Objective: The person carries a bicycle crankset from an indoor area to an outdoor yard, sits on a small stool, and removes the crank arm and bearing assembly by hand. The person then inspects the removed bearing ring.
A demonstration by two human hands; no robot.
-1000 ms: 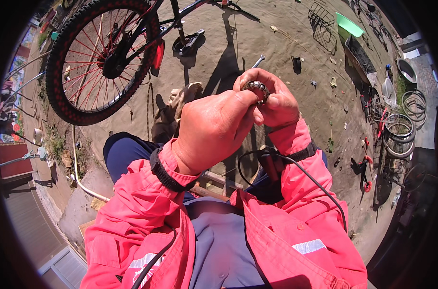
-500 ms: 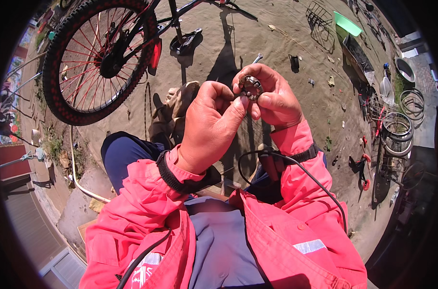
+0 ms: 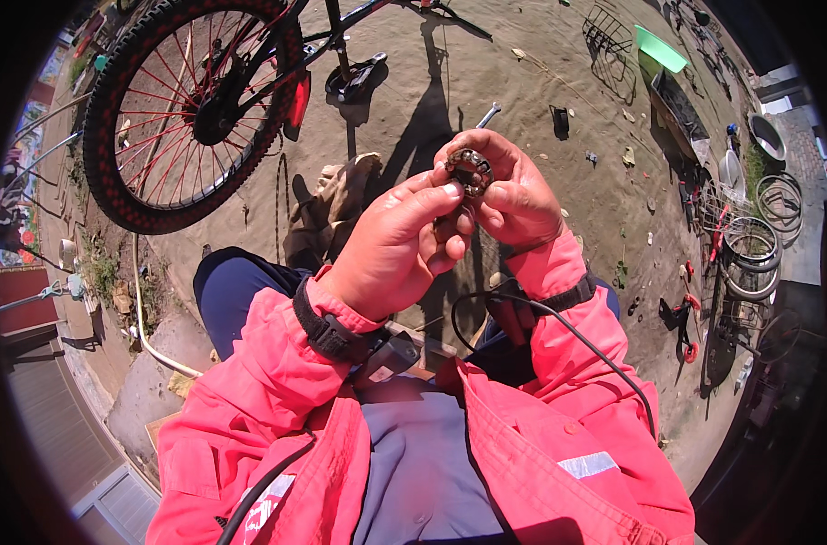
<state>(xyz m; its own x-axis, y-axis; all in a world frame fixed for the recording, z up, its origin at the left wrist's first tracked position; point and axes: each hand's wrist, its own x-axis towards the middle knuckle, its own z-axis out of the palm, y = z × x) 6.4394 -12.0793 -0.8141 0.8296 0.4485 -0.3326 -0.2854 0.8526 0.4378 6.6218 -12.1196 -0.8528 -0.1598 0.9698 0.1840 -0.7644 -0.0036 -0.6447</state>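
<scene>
A small greasy ring of metal balls, a caged ball bearing (image 3: 480, 166), is held up between my two hands above my lap. My right hand (image 3: 523, 200) grips its right side, thumb on the near rim and index finger curled over the far side. My left hand (image 3: 386, 241) pinches the lower left edge of the ring with the thumb, its other fingers bent beneath. Part of the ring is covered by these fingers. Just beyond my hands lies a metal wrench-like tool (image 3: 489, 115), its lower end hidden.
At the upper left stands a bicycle wheel (image 3: 95, 150) with red spokes and a black tyre. A pair of tan gloves (image 3: 336, 195) appears to lie left of my hands. Rims and tyres (image 3: 750, 259) clutter the right side, with a green basin (image 3: 661, 47) farther off. A black cable (image 3: 595, 338) hangs from my right wrist.
My left hand has turned, so its fingers now show curled under the bearing and its thumb lies along the rim. The bearing has tilted slightly and shifted a little. My right hand keeps its grip.
</scene>
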